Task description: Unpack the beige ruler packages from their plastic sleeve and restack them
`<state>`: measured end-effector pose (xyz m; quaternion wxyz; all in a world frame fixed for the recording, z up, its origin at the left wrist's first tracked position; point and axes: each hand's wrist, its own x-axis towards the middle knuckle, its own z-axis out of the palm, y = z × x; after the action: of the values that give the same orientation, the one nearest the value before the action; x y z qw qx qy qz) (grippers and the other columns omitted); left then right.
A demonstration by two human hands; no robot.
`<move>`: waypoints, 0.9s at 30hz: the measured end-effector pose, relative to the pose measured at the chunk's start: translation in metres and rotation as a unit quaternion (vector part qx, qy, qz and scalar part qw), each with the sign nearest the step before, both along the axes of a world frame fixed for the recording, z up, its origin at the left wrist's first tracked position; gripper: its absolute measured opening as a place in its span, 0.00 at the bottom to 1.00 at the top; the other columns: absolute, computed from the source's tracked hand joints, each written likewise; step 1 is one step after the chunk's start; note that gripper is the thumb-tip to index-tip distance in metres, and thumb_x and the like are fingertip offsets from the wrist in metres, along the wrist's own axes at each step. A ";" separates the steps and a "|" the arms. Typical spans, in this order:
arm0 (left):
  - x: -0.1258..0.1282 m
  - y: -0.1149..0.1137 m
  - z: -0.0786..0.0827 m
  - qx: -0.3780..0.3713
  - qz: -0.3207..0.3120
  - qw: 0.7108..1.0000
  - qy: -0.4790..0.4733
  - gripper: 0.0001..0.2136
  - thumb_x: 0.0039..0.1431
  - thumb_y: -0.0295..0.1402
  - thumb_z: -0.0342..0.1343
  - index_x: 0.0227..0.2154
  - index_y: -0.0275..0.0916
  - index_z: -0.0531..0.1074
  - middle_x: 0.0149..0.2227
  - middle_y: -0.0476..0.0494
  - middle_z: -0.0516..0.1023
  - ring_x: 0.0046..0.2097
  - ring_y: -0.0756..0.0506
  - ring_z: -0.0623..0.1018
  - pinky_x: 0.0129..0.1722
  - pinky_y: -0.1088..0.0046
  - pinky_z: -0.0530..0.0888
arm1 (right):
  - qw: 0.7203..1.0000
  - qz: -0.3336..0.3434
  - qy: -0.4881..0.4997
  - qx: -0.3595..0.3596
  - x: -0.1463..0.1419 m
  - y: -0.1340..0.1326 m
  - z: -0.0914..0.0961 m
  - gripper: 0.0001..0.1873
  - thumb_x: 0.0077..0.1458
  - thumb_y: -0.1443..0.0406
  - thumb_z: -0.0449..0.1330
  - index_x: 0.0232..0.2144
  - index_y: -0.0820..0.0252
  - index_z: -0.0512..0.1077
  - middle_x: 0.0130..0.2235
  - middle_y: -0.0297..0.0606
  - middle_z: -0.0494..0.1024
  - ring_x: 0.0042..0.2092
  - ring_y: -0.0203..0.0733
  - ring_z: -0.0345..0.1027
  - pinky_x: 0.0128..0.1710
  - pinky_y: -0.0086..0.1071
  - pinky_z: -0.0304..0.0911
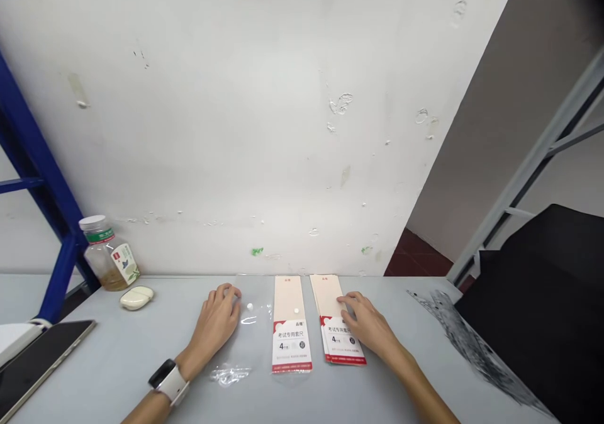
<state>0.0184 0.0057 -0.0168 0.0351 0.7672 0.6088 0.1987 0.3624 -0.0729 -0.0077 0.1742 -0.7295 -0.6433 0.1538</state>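
Desk (141, 348), right hand (367, 323) apparently on cards (337, 343)

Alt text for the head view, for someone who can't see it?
A person's left hand rests at clear plastic on a gray table, and the right hand touches a stack of cream cards with red-and-white lower ends. A similar card lies between the hands; a lidded jar stands at left.

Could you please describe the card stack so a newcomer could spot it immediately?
On the grey table below the white wall, find the right hand. It touches the card stack, cream above, red-trimmed below. Slightly fanned edges set it apart from the neat card at left.
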 end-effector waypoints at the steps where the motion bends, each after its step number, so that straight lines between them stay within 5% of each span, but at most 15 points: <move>1: 0.001 -0.001 0.001 0.003 -0.001 1.000 0.002 0.13 0.61 0.31 0.41 0.41 0.39 0.70 0.51 0.36 0.71 0.49 0.36 0.70 0.46 0.59 0.68 | 1.000 0.000 -0.002 0.005 0.000 0.000 -0.001 0.21 0.59 0.62 0.47 0.52 0.51 0.71 0.56 0.39 0.70 0.53 0.46 0.66 0.40 0.31 0.64; 5: 0.004 -0.005 0.001 0.017 -0.001 1.000 0.025 0.13 0.62 0.31 0.40 0.41 0.40 0.70 0.51 0.37 0.71 0.47 0.36 0.71 0.44 0.59 0.68 | 0.999 0.001 -0.022 0.030 -0.001 0.002 -0.007 0.19 0.60 0.63 0.49 0.50 0.50 0.72 0.56 0.41 0.70 0.53 0.49 0.66 0.42 0.36 0.64; 8: 0.005 -0.006 0.003 0.036 -0.002 0.999 0.019 0.13 0.64 0.32 0.40 0.42 0.39 0.70 0.53 0.36 0.70 0.48 0.36 0.70 0.45 0.57 0.67 | 0.987 0.012 -0.097 0.128 -0.008 0.002 -0.010 0.17 0.60 0.65 0.49 0.49 0.51 0.72 0.55 0.45 0.71 0.52 0.52 0.66 0.47 0.42 0.61; 12: 0.012 -0.014 0.013 0.073 -0.125 0.989 -0.003 0.14 0.67 0.36 0.41 0.47 0.41 0.69 0.57 0.38 0.67 0.55 0.37 0.67 0.51 0.57 0.66 | 0.965 0.088 -0.088 0.229 -0.033 -0.002 -0.008 0.15 0.62 0.66 0.49 0.45 0.52 0.73 0.52 0.43 0.74 0.49 0.49 0.68 0.48 0.43 0.61; 18: 0.029 -0.038 0.025 0.041 -0.330 0.941 0.053 0.09 0.65 0.36 0.51 0.45 0.47 0.71 0.55 0.46 0.71 0.57 0.38 0.67 0.55 0.56 0.64 | 0.966 0.164 -0.022 0.199 -0.068 -0.012 -0.009 0.11 0.61 0.65 0.52 0.40 0.52 0.75 0.52 0.41 0.74 0.50 0.50 0.67 0.49 0.44 0.62; 27: 0.032 -0.039 0.022 -0.012 -0.324 0.946 0.008 0.09 0.63 0.37 0.55 0.45 0.48 0.71 0.49 0.46 0.75 0.55 0.38 0.69 0.54 0.57 0.64 | 0.965 0.098 0.228 0.088 -0.071 -0.006 0.001 0.05 0.56 0.62 0.57 0.32 0.53 0.73 0.46 0.37 0.75 0.46 0.46 0.68 0.48 0.39 0.63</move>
<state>0.0500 -0.0330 0.0050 0.1023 0.9241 0.3302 0.1629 0.2911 -0.0787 -0.0064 0.3638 -0.5905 -0.6656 0.2755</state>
